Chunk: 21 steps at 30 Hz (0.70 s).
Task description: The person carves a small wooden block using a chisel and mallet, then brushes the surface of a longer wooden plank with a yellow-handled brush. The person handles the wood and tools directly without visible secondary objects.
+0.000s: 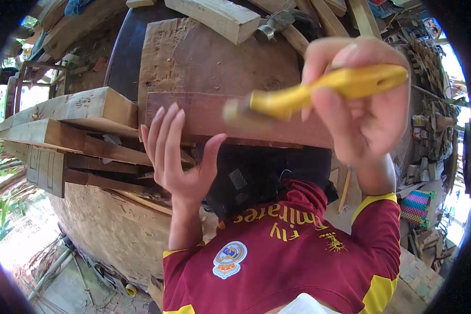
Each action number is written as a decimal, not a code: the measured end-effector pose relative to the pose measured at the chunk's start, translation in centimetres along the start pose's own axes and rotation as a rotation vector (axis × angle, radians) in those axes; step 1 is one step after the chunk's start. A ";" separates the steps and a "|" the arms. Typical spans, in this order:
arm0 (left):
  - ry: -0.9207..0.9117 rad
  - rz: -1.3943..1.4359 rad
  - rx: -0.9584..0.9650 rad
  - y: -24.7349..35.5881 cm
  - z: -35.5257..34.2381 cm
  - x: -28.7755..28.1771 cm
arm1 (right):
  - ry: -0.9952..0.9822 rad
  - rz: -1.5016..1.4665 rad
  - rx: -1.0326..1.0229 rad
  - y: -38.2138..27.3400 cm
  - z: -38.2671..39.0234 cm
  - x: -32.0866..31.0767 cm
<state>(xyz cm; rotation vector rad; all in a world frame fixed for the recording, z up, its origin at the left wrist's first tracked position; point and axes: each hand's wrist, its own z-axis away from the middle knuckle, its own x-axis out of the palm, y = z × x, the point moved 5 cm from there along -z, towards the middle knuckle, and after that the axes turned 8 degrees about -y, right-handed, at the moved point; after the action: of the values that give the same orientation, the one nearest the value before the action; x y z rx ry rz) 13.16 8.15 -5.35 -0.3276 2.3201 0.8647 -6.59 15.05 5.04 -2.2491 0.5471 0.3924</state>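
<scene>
A yellow-handled paintbrush [340,86] is in my right hand [369,99], fingers closed round its handle. The brush head points left over a long reddish-brown wooden board [199,112] and is smeared by motion; whether it touches the wood I cannot tell. My left hand [180,152] is at the board's left end, fingers stretched out over its surface and thumb spread apart below its near edge. Beneath the board lies a wider, rough-edged brown wooden slab [225,60].
Thick timber pieces [78,115] are stacked just left of my left hand. A pale wood block [214,18] and a hammer [275,25] lie at the slab's far edge. More scrap wood [429,120] is piled at the right, near a colourful woven bag [417,206].
</scene>
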 end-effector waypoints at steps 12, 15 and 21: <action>0.001 0.073 0.055 1.7 3.6 0.3 | -0.141 0.146 -0.110 0.4 -2.9 1.9; -0.017 0.099 0.067 2.0 3.9 0.5 | -0.163 -0.023 -0.096 0.4 -3.7 2.8; -0.096 0.205 0.215 3.3 3.5 1.2 | -0.164 -0.036 -0.074 0.3 -6.0 5.1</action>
<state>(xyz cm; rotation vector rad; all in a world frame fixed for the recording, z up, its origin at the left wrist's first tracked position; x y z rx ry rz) 12.52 12.98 -6.50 0.0433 2.3574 0.7000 -1.72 9.02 6.52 -2.2687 0.4122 0.5807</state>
